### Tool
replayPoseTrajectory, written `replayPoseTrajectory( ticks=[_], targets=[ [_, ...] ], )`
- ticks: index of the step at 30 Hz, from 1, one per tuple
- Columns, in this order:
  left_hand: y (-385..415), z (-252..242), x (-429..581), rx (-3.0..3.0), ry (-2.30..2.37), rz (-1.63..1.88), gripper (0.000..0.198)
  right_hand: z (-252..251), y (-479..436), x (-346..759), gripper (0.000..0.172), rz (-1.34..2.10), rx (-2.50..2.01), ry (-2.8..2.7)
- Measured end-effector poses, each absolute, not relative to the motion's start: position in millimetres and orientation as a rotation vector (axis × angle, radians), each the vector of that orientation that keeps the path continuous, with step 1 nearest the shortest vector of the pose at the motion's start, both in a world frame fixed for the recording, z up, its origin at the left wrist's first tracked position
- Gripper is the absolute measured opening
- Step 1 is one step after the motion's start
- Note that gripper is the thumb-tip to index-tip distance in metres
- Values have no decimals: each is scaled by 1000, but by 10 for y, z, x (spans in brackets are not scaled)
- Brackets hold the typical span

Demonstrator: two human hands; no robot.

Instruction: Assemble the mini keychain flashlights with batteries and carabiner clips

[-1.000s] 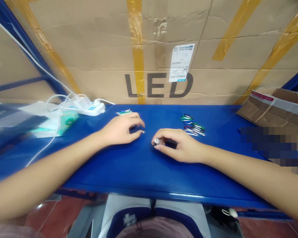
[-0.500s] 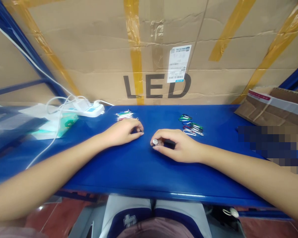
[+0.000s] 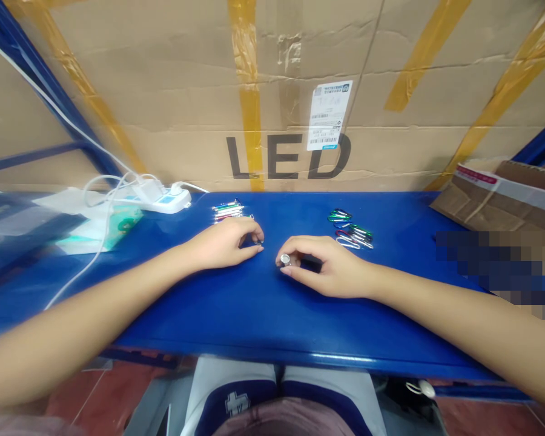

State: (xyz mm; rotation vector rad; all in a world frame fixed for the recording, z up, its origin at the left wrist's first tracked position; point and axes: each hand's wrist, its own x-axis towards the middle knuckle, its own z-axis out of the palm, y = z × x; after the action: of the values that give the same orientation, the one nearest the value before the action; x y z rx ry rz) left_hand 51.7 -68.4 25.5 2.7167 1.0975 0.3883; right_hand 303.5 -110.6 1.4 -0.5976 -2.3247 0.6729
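My left hand (image 3: 224, 243) rests on the blue table (image 3: 236, 321), fingers curled and thumb near the fingertips; a tiny dark thing shows at the tips, too small to name. Just behind it lie several thin metallic coloured sticks (image 3: 227, 210), side by side and partly hidden by the hand. My right hand (image 3: 320, 265) is closed around a small silver piece with a round, pale end (image 3: 284, 260), the rest of it hidden by the fingers. Beyond that hand sit several coloured carabiners (image 3: 355, 235) in a loose group. A gap separates the two hands.
A large cardboard box (image 3: 186, 91) marked LED stands along the back edge. At the left are a white power strip (image 3: 163, 200) with cables and a white-green plastic packet (image 3: 109, 233). An opened brown carton (image 3: 495, 194) sits at the right, near a blurred-out area.
Both hands stay almost where they were, with the silver piece still in the right hand. The view has shifted only slightly.
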Motion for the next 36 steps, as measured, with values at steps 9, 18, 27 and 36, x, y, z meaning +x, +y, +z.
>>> replayPoseTrajectory(
  ticks=[9,18,27,36],
  targets=[
    [-699,289,498,2759,1103,340,17,19,-1106,3038,9,674,-601,-2331],
    [-658,272,493,2761,1100,364,16,18,-1104,3037,8,673,-606,-2331],
    [-695,292,502,2814,1103,379,13,16,-1108,3039,9,669,-602,-2331],
    [-855,340,648,2071,937,786,15,-3,-1091,3030,9,657,-567,-2309]
  ],
)
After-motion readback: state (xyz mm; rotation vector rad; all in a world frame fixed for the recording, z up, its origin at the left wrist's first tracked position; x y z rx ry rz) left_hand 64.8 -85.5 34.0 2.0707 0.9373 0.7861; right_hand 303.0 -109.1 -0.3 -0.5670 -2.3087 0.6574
